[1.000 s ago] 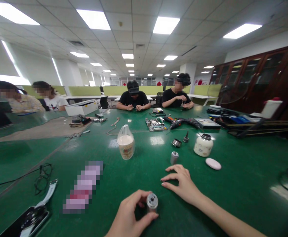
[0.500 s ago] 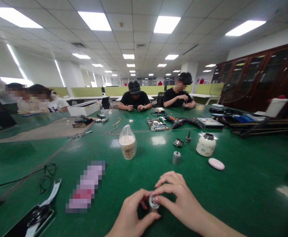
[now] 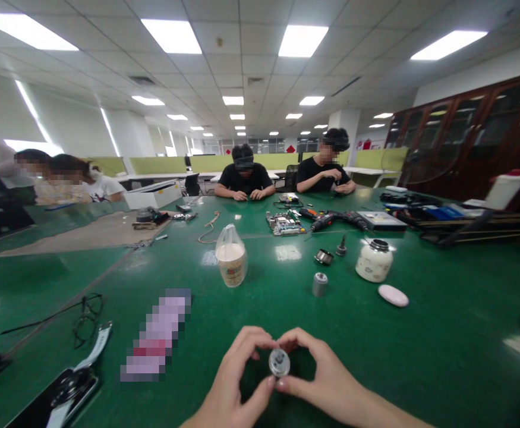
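Observation:
A small silver metal cylinder (image 3: 279, 362) is held just above the green table (image 3: 420, 345), its round end facing me. My left hand (image 3: 235, 383) pinches it from the left with thumb and fingers. My right hand (image 3: 322, 374) pinches it from the right, fingertips on its rim. Beyond my hands stand a second grey metal cylinder (image 3: 319, 284), a shiny metal ring part (image 3: 323, 257) and a small dark cone-shaped part (image 3: 342, 245).
A bagged paper cup (image 3: 232, 257), a white jar (image 3: 374, 260) and a pink oval lid (image 3: 393, 295) stand ahead. Glasses (image 3: 84, 315) and a dark device (image 3: 59, 392) lie left. A circuit board (image 3: 283, 223), a drill (image 3: 335, 220) and seated people are at the far end.
My right hand left the table and came onto the cylinder held by my left hand. Both hands now grip it, and its end has turned toward me.

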The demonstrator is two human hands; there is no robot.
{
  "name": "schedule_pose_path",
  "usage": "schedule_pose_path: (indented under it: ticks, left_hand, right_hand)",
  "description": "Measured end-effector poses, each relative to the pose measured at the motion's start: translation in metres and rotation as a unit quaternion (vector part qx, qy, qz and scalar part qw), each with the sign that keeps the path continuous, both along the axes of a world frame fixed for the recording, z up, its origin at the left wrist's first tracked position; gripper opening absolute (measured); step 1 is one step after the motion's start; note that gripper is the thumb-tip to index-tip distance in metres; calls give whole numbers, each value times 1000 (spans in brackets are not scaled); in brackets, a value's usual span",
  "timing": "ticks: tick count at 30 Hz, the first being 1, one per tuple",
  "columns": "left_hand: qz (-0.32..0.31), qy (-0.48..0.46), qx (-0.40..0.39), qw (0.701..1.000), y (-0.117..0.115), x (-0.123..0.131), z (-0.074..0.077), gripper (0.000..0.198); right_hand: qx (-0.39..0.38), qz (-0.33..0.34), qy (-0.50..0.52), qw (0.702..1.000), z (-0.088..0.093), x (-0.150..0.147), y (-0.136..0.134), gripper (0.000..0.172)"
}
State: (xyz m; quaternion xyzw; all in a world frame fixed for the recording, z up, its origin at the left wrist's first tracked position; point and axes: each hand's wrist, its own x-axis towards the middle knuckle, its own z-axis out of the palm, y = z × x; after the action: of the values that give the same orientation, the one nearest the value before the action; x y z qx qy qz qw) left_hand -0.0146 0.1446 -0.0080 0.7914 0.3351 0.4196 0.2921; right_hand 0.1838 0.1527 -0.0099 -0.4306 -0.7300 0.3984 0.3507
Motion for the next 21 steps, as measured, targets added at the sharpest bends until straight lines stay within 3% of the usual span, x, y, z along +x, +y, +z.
schedule_pose_path:
  ticks: [5,11,15,18,21]
  left_hand:
    - [65,31,-25,997,6,4,9,14]
    - [108,59,-4,992,8,8,5,11]
    - [113,75,16,991,8,9,13,11]
    - [123,61,38,990,18,1,19,13]
    - [173,63,56,981,35,-14,12,14]
  right_hand:
    - [9,5,-5,1000,-6,-1,-2,32]
    - [13,11,-8,1000,-7,0,-3,29]
    - [16,7,-16,1000,-8,-1,-3,27]
    - [15,2,-21,1000,-8,0,-3,28]
    - [10,5,-20,1000,-6,0,-4,28]
